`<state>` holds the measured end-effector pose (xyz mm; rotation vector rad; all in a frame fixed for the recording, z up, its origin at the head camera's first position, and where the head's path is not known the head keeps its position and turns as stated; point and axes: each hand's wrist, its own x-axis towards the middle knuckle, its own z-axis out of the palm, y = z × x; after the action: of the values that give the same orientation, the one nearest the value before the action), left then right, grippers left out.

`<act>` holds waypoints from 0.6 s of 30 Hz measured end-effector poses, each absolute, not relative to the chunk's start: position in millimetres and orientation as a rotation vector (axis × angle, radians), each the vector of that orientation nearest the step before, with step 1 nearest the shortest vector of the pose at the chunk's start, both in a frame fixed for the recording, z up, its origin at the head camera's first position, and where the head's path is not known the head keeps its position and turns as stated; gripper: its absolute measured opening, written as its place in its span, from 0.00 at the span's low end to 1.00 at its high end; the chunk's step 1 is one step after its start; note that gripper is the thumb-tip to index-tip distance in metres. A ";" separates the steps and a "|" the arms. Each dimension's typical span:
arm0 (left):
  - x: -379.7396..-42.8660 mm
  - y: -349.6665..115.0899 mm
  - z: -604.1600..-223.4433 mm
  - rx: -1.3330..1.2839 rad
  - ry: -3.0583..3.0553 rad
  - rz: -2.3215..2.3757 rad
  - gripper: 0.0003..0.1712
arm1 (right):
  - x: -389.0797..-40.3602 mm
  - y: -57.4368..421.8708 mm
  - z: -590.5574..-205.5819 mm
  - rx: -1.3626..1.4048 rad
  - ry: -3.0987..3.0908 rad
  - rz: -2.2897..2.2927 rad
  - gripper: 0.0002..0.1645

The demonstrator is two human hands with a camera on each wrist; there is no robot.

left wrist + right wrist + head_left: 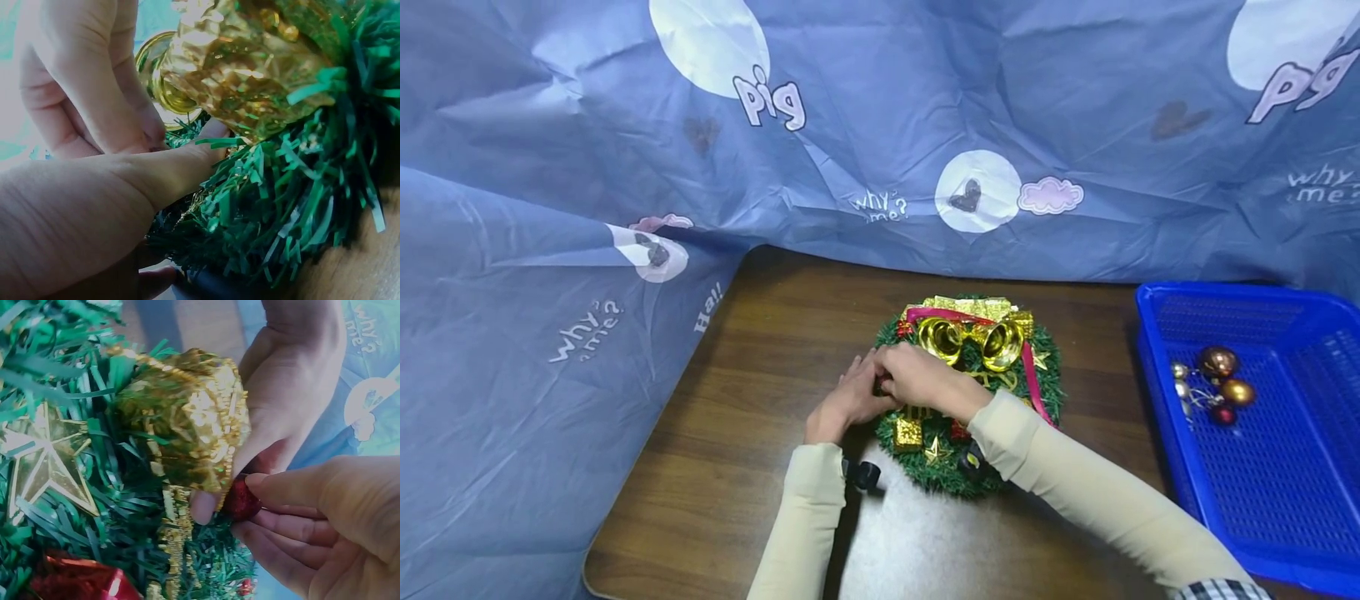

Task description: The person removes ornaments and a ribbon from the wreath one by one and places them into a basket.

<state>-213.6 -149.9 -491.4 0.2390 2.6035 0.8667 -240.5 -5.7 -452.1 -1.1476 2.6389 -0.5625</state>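
A green tinsel wreath (951, 479) lies on the table, decorated with golden bells (1002, 346), a gold gift box (907, 433) and gold stars (49, 456). My left hand (846, 404) grips the wreath's left edge, thumb over the tinsel beside the gold box, fingers partly hidden below. Close against it, my right hand (921, 379) pinches a glittery red ball (242, 501) between thumb and fingers at the wreath's edge. From above, the hands cover this ball almost fully.
A blue plastic basket (1172, 492) stands at the right with several baubles, among them a brown ball (1217, 362) and a gold ball (1237, 392). Patterned blue cloth (850, 133) hangs behind and to the left of the wooden table (700, 467).
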 end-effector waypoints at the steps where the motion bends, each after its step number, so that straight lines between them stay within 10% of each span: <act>1: -213.7 -149.9 -491.6 0.238 2.601 0.865 0.49 | -240.6 -5.4 -451.1 -1.145 2.633 -0.570 0.04; 18: -214.1 -148.1 -490.7 0.212 2.579 0.841 0.52 | -236.1 10.1 -416.8 -1.061 2.652 -0.580 0.14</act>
<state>-214.1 -148.1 -490.7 0.2117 2.5791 0.8414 -236.1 10.1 -416.8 -1.0614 2.6516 -0.5805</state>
